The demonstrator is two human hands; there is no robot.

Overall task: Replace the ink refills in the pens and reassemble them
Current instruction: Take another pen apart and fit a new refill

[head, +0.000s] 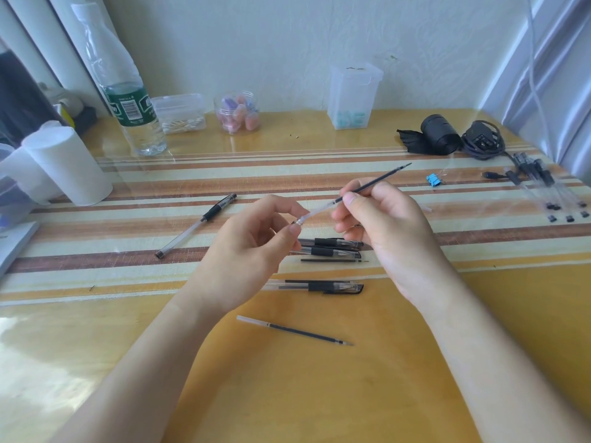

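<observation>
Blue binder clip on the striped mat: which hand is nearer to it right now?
Right. The right hand sits just below-left of the blue binder clip, pinching the refill; the left hand is farther left, across the mat.

I note a glossy, smooth wood-look table point(319, 394) carrying a matt woven striped cloth point(160, 174) under a clear glossy sheet. The pens point(329, 247) at centre have clear plastic barrels with matt black grips. The bottle point(128, 100) at the far left edge is clear plastic.

wooden table point(319, 394), striped mat point(128, 225), loose pens point(329, 247), refill point(294, 330), bottle point(128, 103)
</observation>
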